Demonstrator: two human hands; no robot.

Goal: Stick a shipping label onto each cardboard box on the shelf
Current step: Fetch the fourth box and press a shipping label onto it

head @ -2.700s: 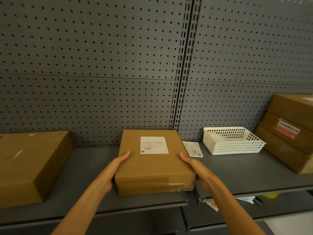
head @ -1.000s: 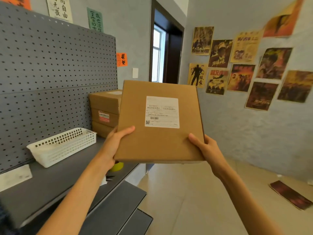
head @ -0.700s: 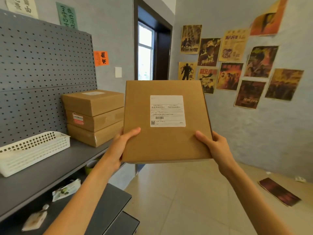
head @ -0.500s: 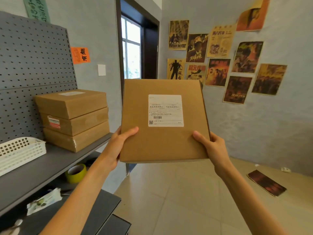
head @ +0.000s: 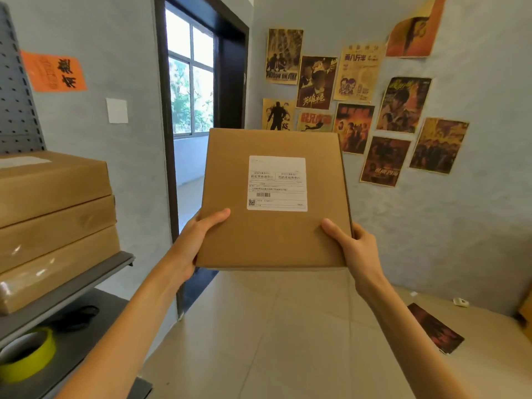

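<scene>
The person is holding a flat cardboard box (head: 273, 226) up in the air in front of the body, at the centre of the view, well apart from the shelf (head: 86, 280). Its broad face is turning toward the camera. A white shipping label (head: 277, 183) is sitting flat on that face, a little above the middle, with a barcode and a small square code on it.

The left hand (head: 198, 240) is gripping the box at its 8 o'clock corner: the thumb is lying on the front face and the other fingers are going behind the box, where they are hidden. The right hand (head: 352, 246) is gripping the 4 o'clock corner in the same way, thumb pressing on the front and the fingers wrapping round the right edge. Both forearms are reaching up from the bottom of the view.

At 9 o'clock a stack of three cardboard boxes (head: 54, 226) is resting on the grey shelf, and the top one is carrying a pale label that is only partly in view. At 7 o'clock, on the lower shelf, a roll of yellow tape (head: 28, 355) is lying.

Behind the held box an open doorway (head: 195, 96) with a window is showing at 11 o'clock, and old posters (head: 354, 90) are hanging on the wall from 12 to 2 o'clock. One more poster (head: 434, 326) is lying on the tiled floor at 4 o'clock.
</scene>
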